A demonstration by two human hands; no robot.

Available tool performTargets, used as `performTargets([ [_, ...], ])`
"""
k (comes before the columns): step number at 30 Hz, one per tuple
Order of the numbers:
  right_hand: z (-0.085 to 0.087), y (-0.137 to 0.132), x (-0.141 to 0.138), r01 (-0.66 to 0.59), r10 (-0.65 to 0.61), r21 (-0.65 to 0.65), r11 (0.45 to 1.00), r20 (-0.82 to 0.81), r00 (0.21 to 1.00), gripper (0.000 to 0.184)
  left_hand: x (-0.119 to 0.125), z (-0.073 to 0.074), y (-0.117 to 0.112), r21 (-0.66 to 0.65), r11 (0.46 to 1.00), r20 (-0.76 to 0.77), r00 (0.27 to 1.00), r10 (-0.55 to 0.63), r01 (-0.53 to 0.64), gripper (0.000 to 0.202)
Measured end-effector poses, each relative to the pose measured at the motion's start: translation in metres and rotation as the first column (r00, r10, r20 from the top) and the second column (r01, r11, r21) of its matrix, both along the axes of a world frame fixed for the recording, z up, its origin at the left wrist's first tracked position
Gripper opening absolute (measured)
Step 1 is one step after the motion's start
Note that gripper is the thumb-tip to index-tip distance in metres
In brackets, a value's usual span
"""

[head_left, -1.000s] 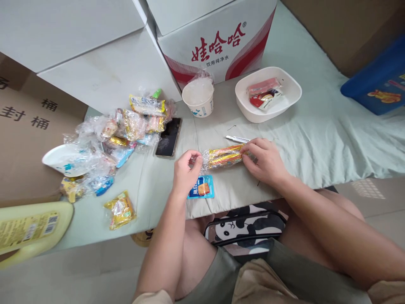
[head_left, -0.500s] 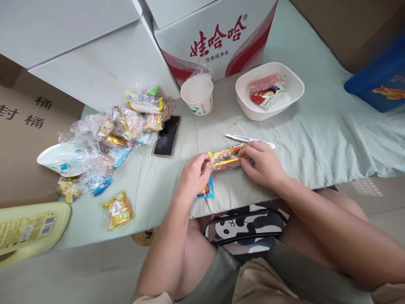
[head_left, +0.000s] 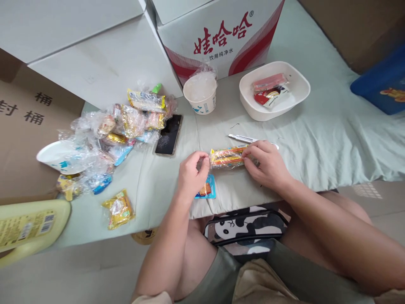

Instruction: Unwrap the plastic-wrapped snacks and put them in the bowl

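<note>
Stretched between my hands at the table's near edge are yellow-and-orange snack sticks point(head_left: 226, 158) wrapped in clear plastic film. At their left end, my left hand point(head_left: 193, 174) is closed in a pinch on the film. My right hand point(head_left: 265, 165) is closed over the right end, its fingertips pressed to the wrapping. A blue snack packet point(head_left: 209, 188) lies flat below, partly behind my left hand. Just beyond my right hand rests a white utility knife point(head_left: 243, 139), its rear part partly covered by the fingers.
A white tub point(head_left: 274, 110) holding a pink packet and a red-white packet stands at the back, beside a paper cup point(head_left: 202, 105) stuffed with film. Left are a phone point(head_left: 168, 136), a heap of wrapped snacks point(head_left: 131, 120), a tipped cup point(head_left: 52, 157) and a yellow packet point(head_left: 120, 210).
The wrapped sticks have turned slightly, so more of their printed face shows. My hands keep hold of both ends. The whole view has shifted a little.
</note>
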State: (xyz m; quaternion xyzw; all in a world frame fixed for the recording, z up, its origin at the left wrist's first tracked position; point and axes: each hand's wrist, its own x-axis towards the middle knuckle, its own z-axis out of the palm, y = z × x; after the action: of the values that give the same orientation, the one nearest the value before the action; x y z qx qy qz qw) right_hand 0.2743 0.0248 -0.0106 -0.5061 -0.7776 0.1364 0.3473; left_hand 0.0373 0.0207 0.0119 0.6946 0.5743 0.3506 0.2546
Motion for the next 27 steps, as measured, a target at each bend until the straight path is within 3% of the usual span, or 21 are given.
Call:
performTargets([
  [7, 0.0081, -0.0052, 0.0013, 0.051, -0.052, 0.132, 0.990, 0.004, 0.999, 0.013, -0.0042, -0.0030, -0.0011, 0.064, 0.986, 0.128, 0.981, 0.145, -0.154, 0.020],
  [12, 0.0077, -0.0050, 0.0007, -0.047, 0.035, 0.105, 0.993, 0.112, 0.993, 0.020, -0.0065, -0.0038, 0.0019, 0.220, 0.960, 0.127, 0.981, 0.149, -0.174, 0.024],
  [16, 0.0041, -0.0033, 0.0008, -0.078, 0.055, 0.143, 0.987, 0.155, 0.986, 0.012, -0.0079, -0.0051, 0.0032, 0.213, 0.961, 0.132, 0.980, 0.151, -0.177, 0.024],
  [27, 0.0038, -0.0015, 0.0029, -0.063, 0.056, 0.186, 0.980, 0.042, 0.998, 0.017, -0.0073, -0.0033, 0.0031, 0.197, 0.958, 0.142, 0.973, 0.183, -0.209, 0.020],
])
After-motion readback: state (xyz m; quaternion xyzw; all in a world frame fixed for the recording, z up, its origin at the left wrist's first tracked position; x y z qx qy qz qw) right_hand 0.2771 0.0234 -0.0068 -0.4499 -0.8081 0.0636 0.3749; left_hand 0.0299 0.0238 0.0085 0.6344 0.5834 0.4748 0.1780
